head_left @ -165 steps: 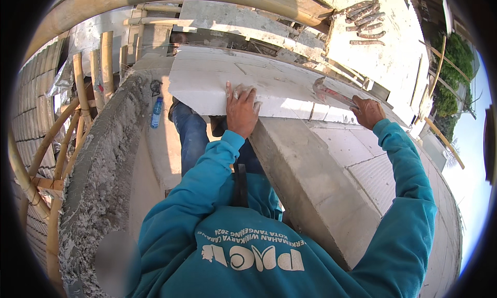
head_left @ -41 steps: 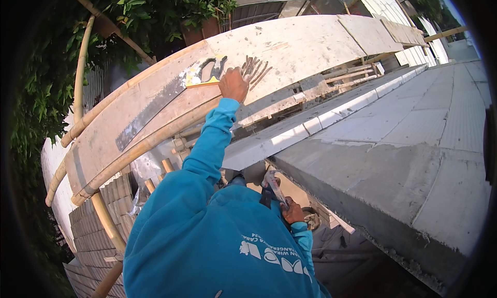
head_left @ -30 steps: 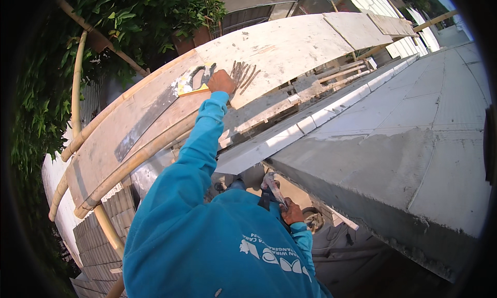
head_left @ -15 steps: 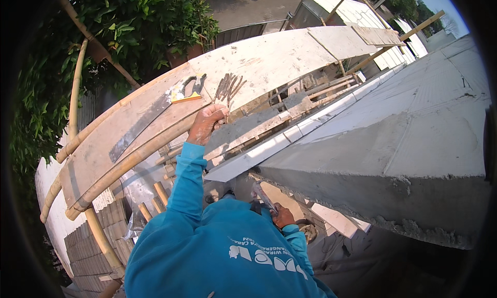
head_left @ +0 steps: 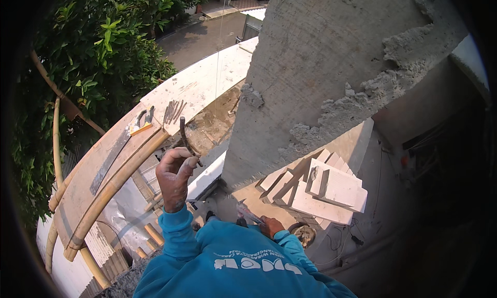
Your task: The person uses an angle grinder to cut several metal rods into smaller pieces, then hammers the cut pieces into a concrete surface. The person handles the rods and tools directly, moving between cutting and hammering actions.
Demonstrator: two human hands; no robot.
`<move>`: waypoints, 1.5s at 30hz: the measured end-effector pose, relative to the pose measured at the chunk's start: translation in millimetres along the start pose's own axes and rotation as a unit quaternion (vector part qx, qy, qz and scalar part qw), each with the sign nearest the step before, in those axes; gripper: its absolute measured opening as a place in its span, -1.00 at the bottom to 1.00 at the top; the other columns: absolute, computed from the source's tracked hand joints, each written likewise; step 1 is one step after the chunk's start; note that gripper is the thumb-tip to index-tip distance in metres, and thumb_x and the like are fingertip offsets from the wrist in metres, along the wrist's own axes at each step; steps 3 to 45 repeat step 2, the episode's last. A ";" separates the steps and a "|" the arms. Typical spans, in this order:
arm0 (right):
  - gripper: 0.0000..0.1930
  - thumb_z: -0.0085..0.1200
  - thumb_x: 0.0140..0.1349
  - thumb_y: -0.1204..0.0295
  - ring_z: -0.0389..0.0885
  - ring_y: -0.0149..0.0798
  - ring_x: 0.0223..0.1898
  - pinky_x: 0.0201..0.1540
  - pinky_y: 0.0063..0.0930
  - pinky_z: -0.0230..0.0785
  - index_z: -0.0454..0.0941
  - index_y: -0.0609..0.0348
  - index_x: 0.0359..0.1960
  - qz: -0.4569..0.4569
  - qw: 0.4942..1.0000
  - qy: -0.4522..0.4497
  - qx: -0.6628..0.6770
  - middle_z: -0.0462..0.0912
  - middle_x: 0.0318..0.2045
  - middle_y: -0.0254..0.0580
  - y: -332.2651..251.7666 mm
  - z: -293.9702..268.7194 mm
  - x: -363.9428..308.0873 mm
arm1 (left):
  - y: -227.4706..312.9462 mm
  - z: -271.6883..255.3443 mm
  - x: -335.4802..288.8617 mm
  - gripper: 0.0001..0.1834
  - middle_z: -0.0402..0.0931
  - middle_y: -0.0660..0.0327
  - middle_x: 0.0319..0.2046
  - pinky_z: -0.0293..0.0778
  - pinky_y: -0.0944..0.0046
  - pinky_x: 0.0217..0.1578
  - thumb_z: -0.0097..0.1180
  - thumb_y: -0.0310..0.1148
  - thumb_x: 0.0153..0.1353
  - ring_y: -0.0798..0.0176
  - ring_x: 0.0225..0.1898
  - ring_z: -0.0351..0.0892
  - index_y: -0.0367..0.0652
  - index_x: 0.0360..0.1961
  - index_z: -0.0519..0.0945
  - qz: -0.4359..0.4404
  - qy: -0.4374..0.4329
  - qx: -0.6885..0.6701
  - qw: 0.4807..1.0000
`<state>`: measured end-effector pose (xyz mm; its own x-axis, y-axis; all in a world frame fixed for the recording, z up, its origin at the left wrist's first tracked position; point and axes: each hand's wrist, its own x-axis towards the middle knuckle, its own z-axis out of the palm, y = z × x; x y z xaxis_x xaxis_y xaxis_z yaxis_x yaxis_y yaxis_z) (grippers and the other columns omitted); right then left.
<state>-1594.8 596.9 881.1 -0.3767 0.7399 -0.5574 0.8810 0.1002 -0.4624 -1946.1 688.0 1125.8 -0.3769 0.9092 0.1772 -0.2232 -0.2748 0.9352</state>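
Raised in front of me, my left hand (head_left: 176, 176) pinches a short, dark, slightly bent metal rod (head_left: 184, 132) between thumb and fingers. Several similar rods (head_left: 174, 111) lie side by side on the pale plank (head_left: 207, 70) beyond that hand. Next to them rests a handsaw (head_left: 111, 161) with a black and yellow handle. Low near my body, my right hand (head_left: 271, 227) is closed round a hand tool (head_left: 247, 212) with a greyish, smeared end; its exact kind cannot be made out. Above and to the right of both hands looms a rough grey concrete wall (head_left: 316, 75).
A stack of white blocks (head_left: 336, 186) sits at the right below the wall. Bamboo poles (head_left: 121, 186) edge the planks on the left. Leafy branches (head_left: 103, 65) crowd the far left, and a paved road (head_left: 204, 36) lies below. A cable (head_left: 356, 239) trails near the blocks.
My left hand has come away from the rods on the plank with one rod in it. The view has swung right, bringing the concrete wall and white blocks in. My right hand keeps its tool.
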 end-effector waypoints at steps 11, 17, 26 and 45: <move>-0.63 0.10 0.23 0.12 0.66 0.17 -0.17 -0.12 0.04 0.48 0.48 0.09 -0.07 0.002 1.000 0.001 0.008 0.67 -0.29 0.14 7.5 4.1 0.1 | 12.6 24.5 -11.3 -0.71 0.54 0.25 -0.24 0.44 0.46 -0.25 0.36 -0.32 0.18 0.42 -0.26 0.51 -0.25 -0.18 0.58 0.065 -0.036 0.007 0.997; -0.63 0.10 0.23 0.12 0.66 0.17 -0.17 -0.12 0.04 0.48 0.48 0.09 -0.07 0.002 1.000 0.001 0.008 0.67 -0.29 0.14 7.5 4.1 0.1 | 12.6 24.5 -11.3 -0.71 0.54 0.25 -0.24 0.44 0.46 -0.25 0.36 -0.32 0.18 0.42 -0.26 0.51 -0.25 -0.18 0.58 0.065 -0.036 0.007 0.997; -0.63 0.10 0.23 0.12 0.66 0.17 -0.17 -0.12 0.04 0.48 0.48 0.09 -0.07 0.002 1.000 0.001 0.008 0.67 -0.29 0.14 7.5 4.1 0.1 | 12.6 24.5 -11.3 -0.71 0.54 0.25 -0.24 0.44 0.46 -0.25 0.36 -0.32 0.18 0.42 -0.26 0.51 -0.25 -0.18 0.58 0.065 -0.036 0.007 0.997; -0.63 0.10 0.23 0.12 0.66 0.17 -0.17 -0.12 0.04 0.48 0.48 0.09 -0.07 0.002 1.000 0.001 0.008 0.67 -0.29 0.14 7.5 4.1 0.1 | 12.6 24.5 -11.3 -0.71 0.54 0.25 -0.24 0.44 0.46 -0.25 0.36 -0.32 0.18 0.42 -0.26 0.51 -0.25 -0.18 0.58 0.065 -0.036 0.007 0.997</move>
